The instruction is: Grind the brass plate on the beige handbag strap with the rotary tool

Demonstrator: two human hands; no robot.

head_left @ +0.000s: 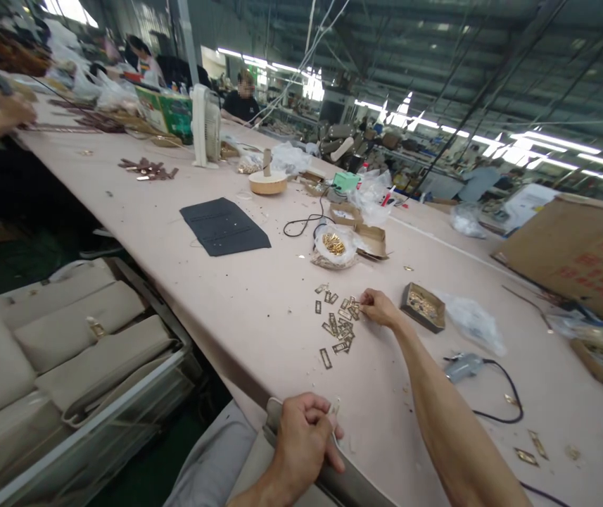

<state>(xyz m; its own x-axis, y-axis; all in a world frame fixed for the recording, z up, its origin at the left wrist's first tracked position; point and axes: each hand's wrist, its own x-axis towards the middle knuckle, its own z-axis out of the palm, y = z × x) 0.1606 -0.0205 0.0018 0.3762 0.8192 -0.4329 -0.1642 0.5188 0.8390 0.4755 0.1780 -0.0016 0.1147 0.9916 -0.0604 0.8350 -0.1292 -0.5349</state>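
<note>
My left hand [304, 440] is closed on the upper edge of a grey-beige leather piece [359, 486] at the table's near edge. A small pale bit shows by its fingertips. Out over the table, my right hand [378, 308] reaches to the right side of a loose pile of small rectangular metal frames [342, 329]. Its thumb and fingers are pinched together at one of the frames. To the right of that hand sits a small dark box [422, 307] with tiny metal parts in it.
Beyond the pile stand a bag of gold pieces [333, 244], a dark sheet [224, 227] and a white fan [206, 127]. A corded grey tool [464, 367] lies right of my arm. Beige bags [79, 317] fill a cart at left. Another person's hand [16, 109] shows far left.
</note>
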